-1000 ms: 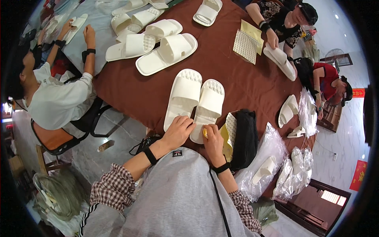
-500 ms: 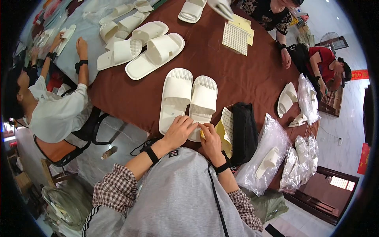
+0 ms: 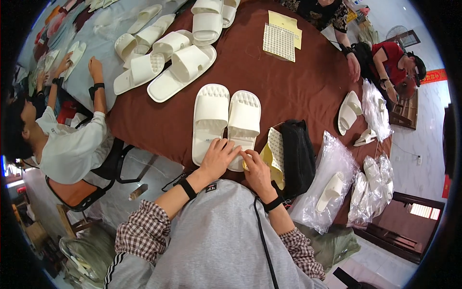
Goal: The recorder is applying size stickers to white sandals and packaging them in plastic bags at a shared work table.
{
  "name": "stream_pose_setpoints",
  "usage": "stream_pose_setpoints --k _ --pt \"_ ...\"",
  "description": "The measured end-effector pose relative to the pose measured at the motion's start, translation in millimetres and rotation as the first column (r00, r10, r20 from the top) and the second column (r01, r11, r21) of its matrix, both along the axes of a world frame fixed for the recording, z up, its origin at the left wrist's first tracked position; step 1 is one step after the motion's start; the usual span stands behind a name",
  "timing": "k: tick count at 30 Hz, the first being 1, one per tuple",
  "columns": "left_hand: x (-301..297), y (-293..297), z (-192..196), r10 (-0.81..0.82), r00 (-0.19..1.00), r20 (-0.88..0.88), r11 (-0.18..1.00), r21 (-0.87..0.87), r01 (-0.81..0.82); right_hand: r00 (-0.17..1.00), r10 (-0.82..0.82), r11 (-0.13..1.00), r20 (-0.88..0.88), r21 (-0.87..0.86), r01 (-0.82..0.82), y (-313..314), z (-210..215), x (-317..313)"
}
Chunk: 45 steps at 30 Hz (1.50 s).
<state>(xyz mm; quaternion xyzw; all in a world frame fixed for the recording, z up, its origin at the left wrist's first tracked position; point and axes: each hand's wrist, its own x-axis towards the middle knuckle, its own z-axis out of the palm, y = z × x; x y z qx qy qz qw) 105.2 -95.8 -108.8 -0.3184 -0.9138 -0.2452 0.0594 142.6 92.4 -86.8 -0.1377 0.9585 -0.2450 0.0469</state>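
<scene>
Two white slippers lie side by side before me, a left slipper (image 3: 211, 111) and a right slipper (image 3: 244, 115), with their toes pointing away. Over the heel of the right one, my left hand (image 3: 219, 156) rests with bent fingers, its fingertips close to those of my right hand (image 3: 258, 169). My right hand is closed in a pinch, and a bit of yellow shows at its thumb side. What the fingertips hold is too small to make out. Beside my right hand lean a yellow-edged sticker sheet (image 3: 275, 150) and a black soft pouch (image 3: 297, 156).
More white slippers (image 3: 182, 67) lie at the upper left of the brown cloth (image 3: 288, 91). Sticker sheets (image 3: 279, 44) lie at the far side. Bagged slippers (image 3: 329, 192) are on the right. A person in white (image 3: 72, 139) sits left; others are across and at the right.
At the far edge, a slipper that was blurred in motion is no longer there; slippers now lie further left by the others. My hands stay at the heel of the right slipper.
</scene>
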Motion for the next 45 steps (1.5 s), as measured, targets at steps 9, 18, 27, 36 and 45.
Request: stream_pose_setpoints --k 9,18,27,36,45 --pt "1 -1 1 -0.016 1.0 0.002 1.0 -0.023 0.016 0.998 -0.004 0.991 -0.056 0.136 0.012 -7 -6 5" --pt "1 -5 2 -0.047 0.997 0.06 0.999 0.008 0.046 0.988 0.145 0.976 -0.054 0.17 -0.134 8 6 2" --pt "6 -7 1 -0.033 0.999 0.021 0.996 0.086 0.031 0.995 0.064 0.978 -0.07 0.2 -0.049 -6 8 3" --pt "7 1 -1 -0.05 0.998 -0.024 0.994 -0.099 0.047 0.988 0.085 0.978 -0.129 0.198 -0.059 -5 1 8" --pt "12 -1 2 -0.075 0.993 -0.096 0.99 -0.123 0.063 1.0 -0.003 0.998 0.022 0.06 0.002 1 6 2"
